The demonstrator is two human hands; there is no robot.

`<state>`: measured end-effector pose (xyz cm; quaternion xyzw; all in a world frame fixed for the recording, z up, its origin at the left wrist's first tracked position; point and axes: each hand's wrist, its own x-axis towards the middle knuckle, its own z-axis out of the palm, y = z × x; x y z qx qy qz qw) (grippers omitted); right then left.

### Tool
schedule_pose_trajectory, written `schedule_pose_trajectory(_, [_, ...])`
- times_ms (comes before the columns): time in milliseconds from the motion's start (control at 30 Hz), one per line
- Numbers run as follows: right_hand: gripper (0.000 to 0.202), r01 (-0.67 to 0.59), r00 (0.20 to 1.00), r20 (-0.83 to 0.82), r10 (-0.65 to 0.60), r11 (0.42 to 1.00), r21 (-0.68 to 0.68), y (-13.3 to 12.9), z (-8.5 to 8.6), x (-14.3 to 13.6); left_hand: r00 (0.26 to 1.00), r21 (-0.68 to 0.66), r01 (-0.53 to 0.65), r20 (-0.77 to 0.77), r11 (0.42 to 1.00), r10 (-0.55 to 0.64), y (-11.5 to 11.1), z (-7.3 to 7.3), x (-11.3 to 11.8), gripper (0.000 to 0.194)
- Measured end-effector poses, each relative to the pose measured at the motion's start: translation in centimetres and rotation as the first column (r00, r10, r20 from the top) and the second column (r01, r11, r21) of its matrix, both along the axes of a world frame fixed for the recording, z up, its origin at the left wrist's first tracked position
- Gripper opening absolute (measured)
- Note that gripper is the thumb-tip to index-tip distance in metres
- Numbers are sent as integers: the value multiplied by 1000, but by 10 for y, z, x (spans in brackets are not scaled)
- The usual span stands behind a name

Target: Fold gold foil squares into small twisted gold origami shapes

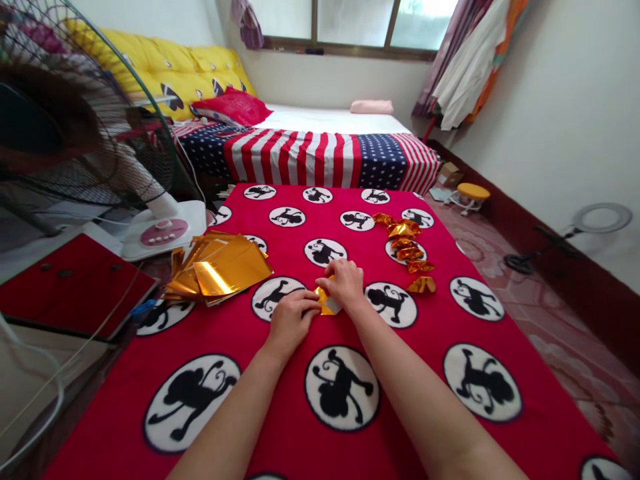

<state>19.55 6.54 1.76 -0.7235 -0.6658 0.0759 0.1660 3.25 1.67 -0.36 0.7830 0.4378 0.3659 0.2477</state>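
A small, partly folded piece of gold foil paper (327,305) lies on the red cloth (280,427) with monkey prints, its pale underside partly showing. My left hand (294,315) grips its left edge, fingers pressed together. From the right and above, my right hand (345,280) pinches the paper's upper part, covering some of it. Left of my hands, a loose fanned stack of gold foil sheets (235,267) rests on the cloth. Several folded gold foil pieces (407,250) form a curved row to the right.
An electric fan (163,230) stands at the left beside a dark red panel (75,287). Behind the cloth-covered surface is a bed with a striped and starred cover (300,157). A yellow stool (473,192) and a ring light (600,217) stand on the floor at right.
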Motion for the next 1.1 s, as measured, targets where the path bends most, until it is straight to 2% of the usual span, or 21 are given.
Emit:
schedule_pose_trajectory(233, [16,4,998,-56,-1,999,51,6,-4,18,1000,-19,-11,-5,1000,11,0,-1,1,18])
schedule_pose_trajectory(433, [6,-47,992,-119,48,999,9,5,2,23,998,13,20,-57,1000,-19,5,3,-1,21])
schedule_pose_trajectory(567, [17,-97,986,-137,95,995,-9,-9,6,29,981,16,8,-193,1000,-5,13,13,-4,22])
schedule_pose_trajectory(733, [12,-60,984,-170,59,998,-1,-39,4,38,936,-47,-65,-350,997,45,25,25,-5,15])
schedule_pose_trajectory(933, [14,-55,976,-208,66,997,59,-64,1,42,925,-148,-71,-380,986,10,32,29,-5,17])
schedule_pose_trajectory(1000, [12,-47,978,-203,54,998,39,-66,2,42,923,-185,-71,-385,980,-6,32,30,-5,15])
schedule_pose_trajectory(1100, [6,-30,982,-185,23,999,-36,-66,6,44,901,-221,-130,-434,967,22,29,34,0,8])
